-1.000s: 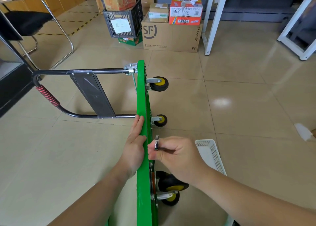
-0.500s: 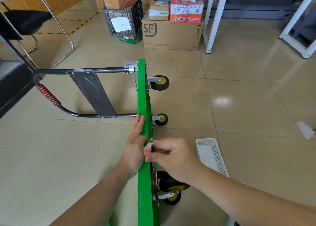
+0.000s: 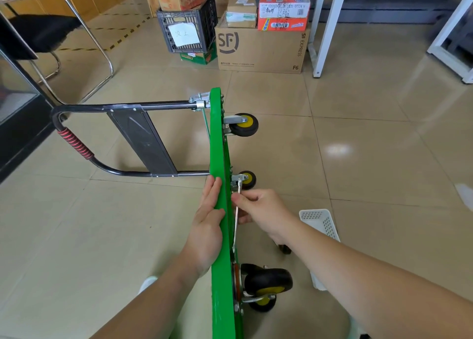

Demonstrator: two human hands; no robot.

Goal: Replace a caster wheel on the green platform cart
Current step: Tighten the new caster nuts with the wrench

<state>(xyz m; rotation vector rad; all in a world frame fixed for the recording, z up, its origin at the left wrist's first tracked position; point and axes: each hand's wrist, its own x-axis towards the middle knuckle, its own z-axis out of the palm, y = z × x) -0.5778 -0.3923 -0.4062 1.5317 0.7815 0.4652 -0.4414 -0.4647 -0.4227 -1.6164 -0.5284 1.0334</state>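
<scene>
The green platform cart [image 3: 217,139] stands on its side edge on the floor, underside facing right. Black casters with yellow hubs stick out to the right: one far [image 3: 244,124], one small in the middle [image 3: 247,180], a pair near me [image 3: 268,283]. My left hand [image 3: 208,226] lies flat with straight fingers against the deck's left face. My right hand [image 3: 261,212] pinches a thin metal wrench [image 3: 238,205] held close along the underside, its head up by the middle caster's bracket.
The cart's black folded handle [image 3: 122,139] with a red grip lies to the left. A white perforated basket [image 3: 321,226] sits on the floor at the right. Boxes, a black crate [image 3: 188,31] and white table legs stand behind; a chair is far left.
My right hand has turned the wrench from sticking out edge-on to lying lengthwise along the underside, its head now up by the middle caster. The left hand stays on the deck.
</scene>
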